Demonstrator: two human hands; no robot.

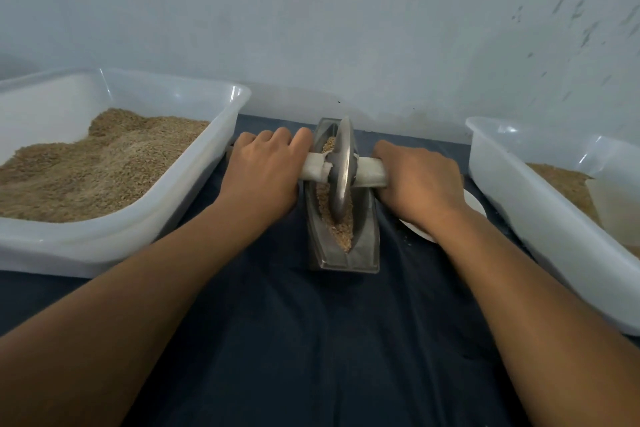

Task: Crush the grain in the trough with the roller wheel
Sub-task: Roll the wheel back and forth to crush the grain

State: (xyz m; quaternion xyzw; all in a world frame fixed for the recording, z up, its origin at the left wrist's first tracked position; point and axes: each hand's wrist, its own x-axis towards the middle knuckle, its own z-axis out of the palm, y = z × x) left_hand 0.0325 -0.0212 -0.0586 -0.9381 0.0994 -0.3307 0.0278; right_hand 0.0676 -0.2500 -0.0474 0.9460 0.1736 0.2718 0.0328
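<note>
Roller wheel (341, 168) — a thin grey metal disc, dull and smooth, upright on edge inside the trough (363, 243), tilted a touch to the right at the top. Through its hub, a pale cloth-wrapped axle handle (372, 175) running left to right, the wrapping frayed near the disc. Trough: a narrow boat-shaped metal channel on a flat rectangular base, lengthwise away from the viewer, in the middle of the surface (311, 340) between the two forearms. Grain (341, 236) in the channel tan and coarse, heaped along both sides of the disc's lower rim, some showing beyond the wheel at the far end.

Left hand (263, 173) curled over the left end of the handle, knuckles up, fingers wrapped right round it. Right hand (419, 184) gripping the right end the same way, thumb side toward the wheel.

No brand, label or legible writing anywhere.

Surface covered with a dark navy cloth, slightly creased. On the left, a large translucent white plastic tub (138, 229) holding a deep heap of brown grain, its near corner just beside the left wrist. On the right, a second white tub (540, 218) with a thinner layer of grain and a pale scoop-like piece at its far right — too cut off to identify. Edge of a white plate (420, 234) under the right wrist. Behind, a plain pale wall (311, 28), scuffed and flecked dark toward the upper right.
</note>
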